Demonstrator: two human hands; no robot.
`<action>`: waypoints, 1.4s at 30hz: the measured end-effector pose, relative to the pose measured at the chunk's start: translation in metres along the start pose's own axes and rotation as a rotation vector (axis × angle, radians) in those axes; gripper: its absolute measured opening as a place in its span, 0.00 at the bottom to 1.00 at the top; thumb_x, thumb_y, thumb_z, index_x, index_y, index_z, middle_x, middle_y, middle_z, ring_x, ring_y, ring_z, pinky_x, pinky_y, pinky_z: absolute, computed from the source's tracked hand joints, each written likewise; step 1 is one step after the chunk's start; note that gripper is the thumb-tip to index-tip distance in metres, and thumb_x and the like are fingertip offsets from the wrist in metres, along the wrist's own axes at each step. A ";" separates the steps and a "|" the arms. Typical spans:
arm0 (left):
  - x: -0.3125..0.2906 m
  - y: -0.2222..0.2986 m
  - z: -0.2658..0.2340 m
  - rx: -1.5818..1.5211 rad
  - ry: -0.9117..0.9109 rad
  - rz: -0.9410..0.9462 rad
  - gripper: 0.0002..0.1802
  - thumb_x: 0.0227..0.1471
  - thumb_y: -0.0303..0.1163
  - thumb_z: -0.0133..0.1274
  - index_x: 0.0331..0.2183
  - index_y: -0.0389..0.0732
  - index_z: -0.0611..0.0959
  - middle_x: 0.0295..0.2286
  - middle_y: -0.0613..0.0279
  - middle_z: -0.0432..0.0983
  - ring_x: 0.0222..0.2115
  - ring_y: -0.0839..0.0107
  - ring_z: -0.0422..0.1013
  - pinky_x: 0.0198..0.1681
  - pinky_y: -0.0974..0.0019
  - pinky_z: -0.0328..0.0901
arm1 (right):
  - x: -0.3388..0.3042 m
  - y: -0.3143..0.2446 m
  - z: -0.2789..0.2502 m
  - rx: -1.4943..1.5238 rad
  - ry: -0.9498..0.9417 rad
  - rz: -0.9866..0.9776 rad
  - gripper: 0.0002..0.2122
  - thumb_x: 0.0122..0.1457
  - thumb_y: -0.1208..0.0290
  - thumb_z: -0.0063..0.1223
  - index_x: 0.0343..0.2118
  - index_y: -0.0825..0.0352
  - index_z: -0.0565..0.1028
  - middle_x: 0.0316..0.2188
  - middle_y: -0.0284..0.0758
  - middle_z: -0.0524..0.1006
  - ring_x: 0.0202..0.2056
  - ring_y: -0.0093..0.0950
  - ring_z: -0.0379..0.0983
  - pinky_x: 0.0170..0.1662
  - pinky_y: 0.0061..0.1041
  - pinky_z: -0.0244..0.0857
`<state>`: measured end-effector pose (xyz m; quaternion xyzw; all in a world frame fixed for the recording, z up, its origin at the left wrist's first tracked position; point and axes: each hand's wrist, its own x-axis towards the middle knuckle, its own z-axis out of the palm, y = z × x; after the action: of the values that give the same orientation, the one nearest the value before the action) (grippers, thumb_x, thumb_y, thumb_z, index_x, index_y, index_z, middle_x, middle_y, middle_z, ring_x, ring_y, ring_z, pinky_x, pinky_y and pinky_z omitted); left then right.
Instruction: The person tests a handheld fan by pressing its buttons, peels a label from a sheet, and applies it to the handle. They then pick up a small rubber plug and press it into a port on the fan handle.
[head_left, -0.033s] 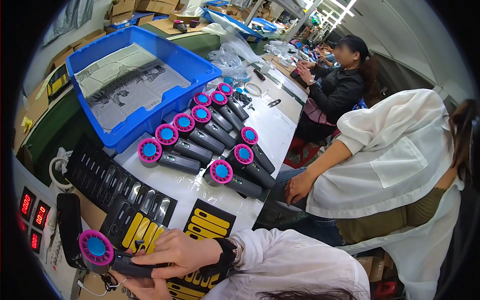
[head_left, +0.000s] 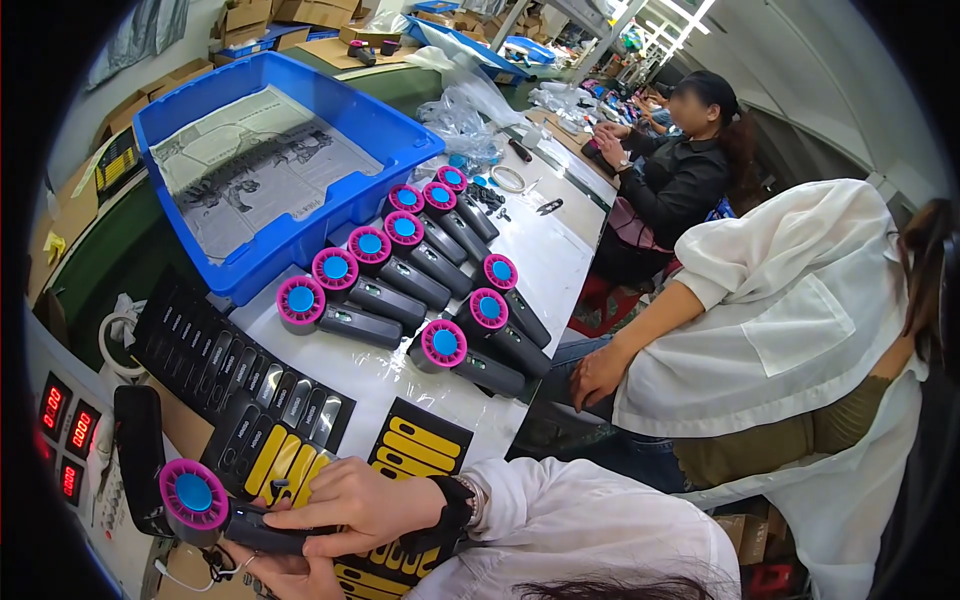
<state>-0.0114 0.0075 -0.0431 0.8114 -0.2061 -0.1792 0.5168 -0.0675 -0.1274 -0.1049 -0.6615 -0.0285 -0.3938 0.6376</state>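
Pink-rimmed, one device point(head_left: 238, 524) is over the table point(head_left: 380, 375) toward its near edge, clamped by both hands: left hand point(head_left: 290, 573) beneath, seemingly supporting the handle, right hand point(head_left: 362, 500) pressing on top. Sheets point(head_left: 420, 438) lie close, presumably for reach; other devices point(head_left: 385, 305) line up beside the bin point(head_left: 310, 225).

Handheld devices point(head_left: 408, 284) lie on the table point(head_left: 555, 250), before and right of the bin point(head_left: 226, 272), behind a sticker sheet point(head_left: 415, 437)
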 end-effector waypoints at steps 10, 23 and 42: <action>0.001 0.013 0.004 -0.011 -0.052 -0.078 0.43 0.45 0.17 0.49 0.57 0.37 0.43 0.51 0.51 0.54 0.49 0.63 0.59 0.55 0.61 0.52 | 0.001 -0.002 -0.003 -0.016 0.039 -0.022 0.18 0.51 0.65 0.52 0.45 0.66 0.72 0.11 0.31 0.61 0.15 0.28 0.61 0.19 0.25 0.52; -0.001 0.025 0.013 0.002 -0.060 -0.082 0.41 0.47 0.19 0.47 0.57 0.36 0.43 0.50 0.51 0.53 0.49 0.63 0.59 0.55 0.61 0.52 | -0.003 -0.003 -0.004 -0.027 0.012 0.011 0.18 0.52 0.65 0.52 0.45 0.64 0.72 0.12 0.31 0.62 0.15 0.28 0.62 0.20 0.26 0.53; 0.074 0.046 0.172 -0.769 -0.976 -0.194 0.39 0.40 0.16 0.46 0.54 0.40 0.50 0.47 0.58 0.58 0.48 0.68 0.60 0.50 0.64 0.59 | 0.008 -0.032 -0.177 0.229 0.317 0.633 0.38 0.48 0.72 0.53 0.60 0.62 0.44 0.50 0.35 0.60 0.52 0.26 0.57 0.50 0.24 0.57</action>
<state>-0.0419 -0.1802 -0.0764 0.4073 -0.2643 -0.6363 0.5995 -0.1652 -0.2786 -0.0956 -0.4927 0.2326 -0.2689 0.7943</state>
